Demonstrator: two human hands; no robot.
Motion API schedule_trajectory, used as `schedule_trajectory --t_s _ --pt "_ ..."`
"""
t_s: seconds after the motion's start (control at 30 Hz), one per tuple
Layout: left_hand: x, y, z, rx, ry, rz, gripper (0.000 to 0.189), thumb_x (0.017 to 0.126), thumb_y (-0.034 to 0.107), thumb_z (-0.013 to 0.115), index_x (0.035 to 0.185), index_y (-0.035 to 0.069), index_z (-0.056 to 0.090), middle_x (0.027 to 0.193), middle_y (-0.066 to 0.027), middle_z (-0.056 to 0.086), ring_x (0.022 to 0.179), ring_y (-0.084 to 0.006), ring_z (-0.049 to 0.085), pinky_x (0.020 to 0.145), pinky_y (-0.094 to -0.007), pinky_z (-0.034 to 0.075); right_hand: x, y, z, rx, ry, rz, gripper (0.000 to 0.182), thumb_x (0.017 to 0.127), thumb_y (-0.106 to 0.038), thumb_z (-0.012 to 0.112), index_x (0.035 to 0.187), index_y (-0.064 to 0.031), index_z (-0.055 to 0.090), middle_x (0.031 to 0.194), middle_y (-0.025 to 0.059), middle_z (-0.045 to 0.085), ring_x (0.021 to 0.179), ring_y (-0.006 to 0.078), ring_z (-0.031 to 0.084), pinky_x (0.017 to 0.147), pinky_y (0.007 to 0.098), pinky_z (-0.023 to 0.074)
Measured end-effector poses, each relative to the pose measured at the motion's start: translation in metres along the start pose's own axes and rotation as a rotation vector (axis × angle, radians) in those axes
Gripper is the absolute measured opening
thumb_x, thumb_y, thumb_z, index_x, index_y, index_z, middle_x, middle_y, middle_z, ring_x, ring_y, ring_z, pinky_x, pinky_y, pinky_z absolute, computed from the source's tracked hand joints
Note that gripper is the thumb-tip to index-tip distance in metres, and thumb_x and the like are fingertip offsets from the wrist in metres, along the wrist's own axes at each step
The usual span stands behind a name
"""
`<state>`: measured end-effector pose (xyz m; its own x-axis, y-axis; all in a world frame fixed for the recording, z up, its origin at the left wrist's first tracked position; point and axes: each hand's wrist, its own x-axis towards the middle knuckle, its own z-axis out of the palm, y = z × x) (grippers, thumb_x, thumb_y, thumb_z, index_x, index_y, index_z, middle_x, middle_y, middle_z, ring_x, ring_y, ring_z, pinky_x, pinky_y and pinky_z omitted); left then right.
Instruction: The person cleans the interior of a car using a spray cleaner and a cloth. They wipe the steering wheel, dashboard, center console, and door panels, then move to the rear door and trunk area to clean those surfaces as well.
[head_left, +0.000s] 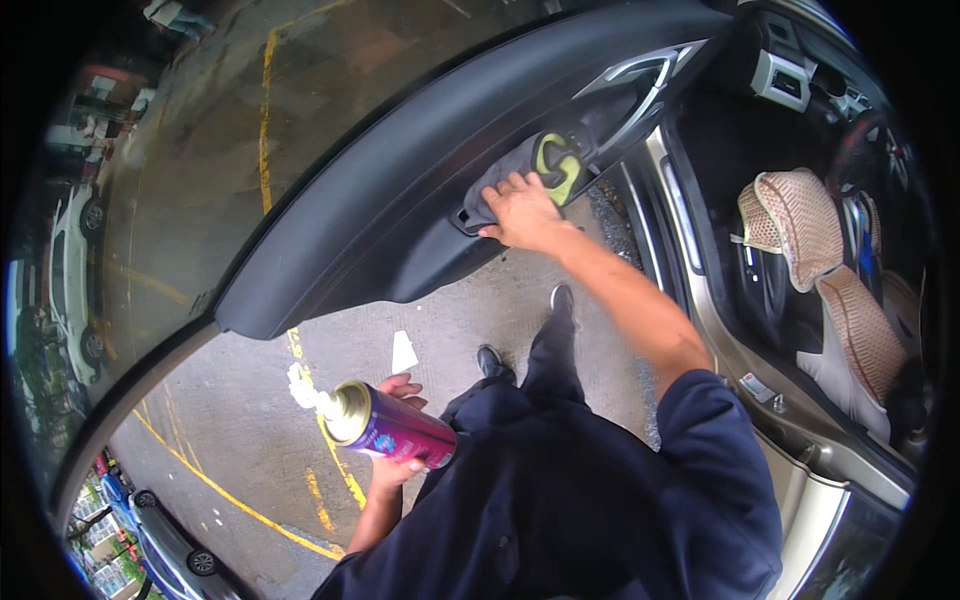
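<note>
My left hand (397, 472) is wrapped around a purple and pink aerosol can (405, 435), held tilted near my waist. White foam (304, 390) clings to the can's nozzle. With my right hand (521, 210) I press a folded grey and yellow-green cloth (559, 169) against the black inner panel (360, 202) of an open car door. The cloth covers part of the armrest, just below the silver door handle (649, 94). What lies under the cloth is hidden.
To the right is the car's interior, with a seat under a woven beige cover (799, 217) and a steering wheel (874, 150). The metal door sill (709, 315) runs beside me. Yellow lines (264, 127) mark the wet pavement. Parked cars (71, 277) and a distant person (176, 15) are at the left.
</note>
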<state>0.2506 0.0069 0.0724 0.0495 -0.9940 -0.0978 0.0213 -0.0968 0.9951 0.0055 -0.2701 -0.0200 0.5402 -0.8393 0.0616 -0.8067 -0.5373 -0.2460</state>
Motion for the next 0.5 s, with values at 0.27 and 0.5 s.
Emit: schedule_trajectory --t_s 0.27,0.5 --pt "0.017 -0.039 -0.023 -0.294 -0.057 -0.144 0.090 0.066 0.031 0.085 0.137 -0.001 0.040 0.120 -0.0114 0.058 0.110 -0.0235 0.059 0.098 -0.0386 0.047 -0.089 -0.103 0.020 1.659 -0.086 0.103 0.041 0.090 -0.023 0.066 0.126 -0.0047 0.056 0.117 0.0063 0.063 0.115 0.0200 0.057 0.100 0.0357 0.0442" --pt "0.058 -0.068 0.005 -0.530 -0.318 -0.311 0.059 0.072 0.017 0.079 0.123 0.000 0.054 0.109 -0.0095 0.065 0.099 -0.0198 0.064 0.091 -0.0346 0.050 -0.141 -0.079 -0.014 1.777 0.009 0.487 0.034 0.097 -0.016 0.052 0.127 0.0003 0.055 0.121 0.0046 0.060 0.110 0.0133 0.055 0.096 0.0276 0.0427"
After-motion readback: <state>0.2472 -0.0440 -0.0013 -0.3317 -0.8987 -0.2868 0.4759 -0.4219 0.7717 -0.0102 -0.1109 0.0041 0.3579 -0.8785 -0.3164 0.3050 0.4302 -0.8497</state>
